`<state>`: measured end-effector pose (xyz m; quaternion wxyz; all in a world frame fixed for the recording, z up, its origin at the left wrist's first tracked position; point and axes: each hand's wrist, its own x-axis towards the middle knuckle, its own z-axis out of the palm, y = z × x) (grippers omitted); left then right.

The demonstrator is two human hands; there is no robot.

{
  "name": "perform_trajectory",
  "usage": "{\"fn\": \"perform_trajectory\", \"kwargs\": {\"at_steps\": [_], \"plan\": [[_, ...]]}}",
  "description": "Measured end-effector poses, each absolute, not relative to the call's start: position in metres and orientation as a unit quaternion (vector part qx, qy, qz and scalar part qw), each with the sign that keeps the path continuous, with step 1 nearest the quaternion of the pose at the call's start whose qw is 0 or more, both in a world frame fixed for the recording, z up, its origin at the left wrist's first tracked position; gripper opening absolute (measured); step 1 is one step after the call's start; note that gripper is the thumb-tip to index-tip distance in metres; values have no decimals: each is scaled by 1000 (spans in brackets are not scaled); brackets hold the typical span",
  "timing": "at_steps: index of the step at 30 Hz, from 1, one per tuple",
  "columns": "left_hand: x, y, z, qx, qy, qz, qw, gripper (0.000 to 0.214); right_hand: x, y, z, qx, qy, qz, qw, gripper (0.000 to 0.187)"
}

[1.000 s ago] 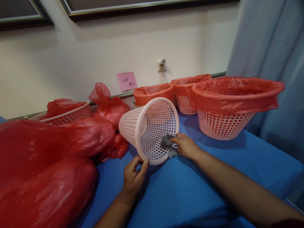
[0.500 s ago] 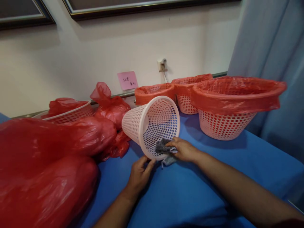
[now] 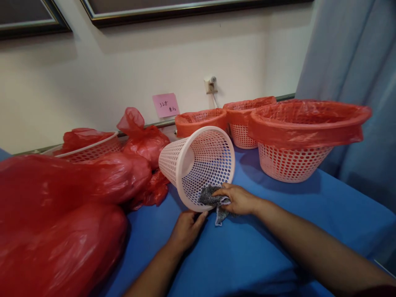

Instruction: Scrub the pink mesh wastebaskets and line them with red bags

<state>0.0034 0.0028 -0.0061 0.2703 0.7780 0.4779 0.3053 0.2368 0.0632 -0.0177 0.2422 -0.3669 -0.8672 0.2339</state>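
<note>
A white perforated plastic wastebasket (image 3: 180, 165) lies tipped on its side, its mouth turned toward me. My left hand (image 3: 188, 229) grips the lower rim, thumb on the near side and the other fingers partly hidden beneath. In my right hand (image 3: 236, 199) is a grey cloth (image 3: 210, 197) with a pale edge, pressed against the inside of the rim at the lower right. One corner of the cloth hangs down outside the basket.
Several red plastic bags (image 3: 62, 214) fill the left side, near a white basket (image 3: 107, 144) holding red plastic. Red-lined baskets (image 3: 293, 163) stand at the back and right. The blue-covered table (image 3: 241, 251) meets a wall with a socket (image 3: 210, 86) and pink note (image 3: 166, 105).
My right hand and the cloth have shifted slightly down and left along the rim. The basket's mouth has tilted a little lower, and my left hand has moved slightly right with it.
</note>
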Motion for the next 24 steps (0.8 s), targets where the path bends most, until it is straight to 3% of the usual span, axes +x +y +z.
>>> {"fn": "perform_trajectory", "kwargs": {"at_steps": [8,12,17,20,24], "plan": [[-11,-12,18,666,511,531,113,26,257,78,-13,-550,-790,128,239,52],[-6,-8,17,716,516,443,159,21,255,76,-15,-548,-794,133,227,53],[6,1,3,769,491,305,272,25,244,68,-20,-426,-847,207,242,47],[4,1,1,766,481,328,272,25,241,68,-21,-380,-861,234,246,50],[-7,-5,12,660,523,508,181,25,250,75,-16,-451,-841,178,241,48]]}}
